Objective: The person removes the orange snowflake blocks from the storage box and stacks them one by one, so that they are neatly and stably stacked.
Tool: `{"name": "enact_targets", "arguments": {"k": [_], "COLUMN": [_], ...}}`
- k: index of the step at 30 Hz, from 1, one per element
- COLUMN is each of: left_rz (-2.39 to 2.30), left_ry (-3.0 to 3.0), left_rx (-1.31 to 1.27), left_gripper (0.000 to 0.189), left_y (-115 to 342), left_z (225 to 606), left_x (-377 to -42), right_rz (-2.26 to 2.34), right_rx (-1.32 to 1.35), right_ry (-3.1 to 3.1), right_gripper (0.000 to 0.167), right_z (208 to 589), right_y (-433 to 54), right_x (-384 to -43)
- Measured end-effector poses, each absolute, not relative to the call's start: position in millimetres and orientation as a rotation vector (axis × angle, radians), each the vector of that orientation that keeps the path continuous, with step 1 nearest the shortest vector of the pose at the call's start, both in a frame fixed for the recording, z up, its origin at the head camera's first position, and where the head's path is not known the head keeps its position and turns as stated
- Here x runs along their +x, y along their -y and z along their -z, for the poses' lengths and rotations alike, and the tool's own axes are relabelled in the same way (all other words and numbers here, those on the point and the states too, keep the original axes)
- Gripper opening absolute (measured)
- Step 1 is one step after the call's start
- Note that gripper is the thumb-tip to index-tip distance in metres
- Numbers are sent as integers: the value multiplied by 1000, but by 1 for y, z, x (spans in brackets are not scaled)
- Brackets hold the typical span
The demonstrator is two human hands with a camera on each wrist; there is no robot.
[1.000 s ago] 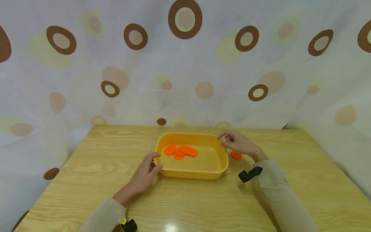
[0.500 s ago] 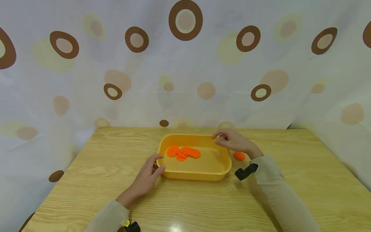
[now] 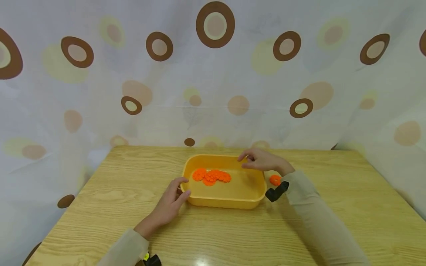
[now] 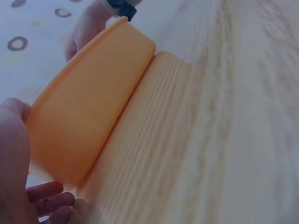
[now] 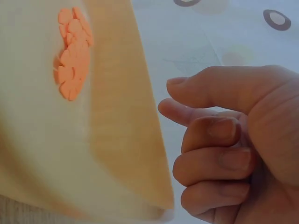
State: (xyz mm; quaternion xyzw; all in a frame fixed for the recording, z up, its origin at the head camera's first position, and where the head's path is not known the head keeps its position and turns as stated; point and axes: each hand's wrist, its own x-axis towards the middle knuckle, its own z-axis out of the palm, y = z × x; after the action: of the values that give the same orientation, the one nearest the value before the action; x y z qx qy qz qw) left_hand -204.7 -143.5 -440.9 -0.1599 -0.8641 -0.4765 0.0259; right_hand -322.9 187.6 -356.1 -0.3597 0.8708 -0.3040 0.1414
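A yellow plastic basin (image 3: 229,203) stands on the table. My left hand (image 3: 166,207) grips its left end, the thumb and forefinger at the rim; in the left wrist view more fingers lie by the outer wall. Over the basin's right end hovers my right hand (image 3: 264,161), holding nothing. Its thumb and forefinger are apart and the other fingers curl toward the palm, as the right wrist view shows. Several orange flower-shaped pieces (image 3: 209,177) lie overlapping in the basin's left half. Outside, by the right wall, lies one more orange flower-shaped piece (image 3: 274,180), partly behind the right wrist's camera.
The wood-grain table (image 3: 213,236) extends on every side of the basin. A patterned curtain (image 3: 213,74) hangs behind the table and along both sides. A black camera (image 3: 277,191) is strapped to the right wrist, and another black camera (image 3: 154,260) to the left.
My right hand has moved left, from the basin's right rim to above its inside. The left hand keeps its grip. The whole view has shifted a little.
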Motion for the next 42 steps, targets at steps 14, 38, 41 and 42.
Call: {"name": "enact_targets", "arguments": {"k": [14, 38, 41, 42], "left_rz": [1493, 1519, 1522, 1523], "left_ry": [2668, 2686, 2680, 2677], "left_rx": [-513, -488, -486, -488], "left_gripper": [36, 37, 37, 37], "left_y": [144, 144, 144, 144], "left_z": [439, 437, 437, 438], "left_x": [-204, -204, -204, -204], "right_rz": [758, 665, 657, 650], "right_rx": [-1016, -971, -974, -978], "right_ry": [-2487, -2472, -2470, -2467], "right_gripper": [31, 32, 32, 33], "right_z": [345, 352, 353, 353], "right_y": [-172, -151, -150, -149], "right_x": [-328, -339, -340, -340]}}
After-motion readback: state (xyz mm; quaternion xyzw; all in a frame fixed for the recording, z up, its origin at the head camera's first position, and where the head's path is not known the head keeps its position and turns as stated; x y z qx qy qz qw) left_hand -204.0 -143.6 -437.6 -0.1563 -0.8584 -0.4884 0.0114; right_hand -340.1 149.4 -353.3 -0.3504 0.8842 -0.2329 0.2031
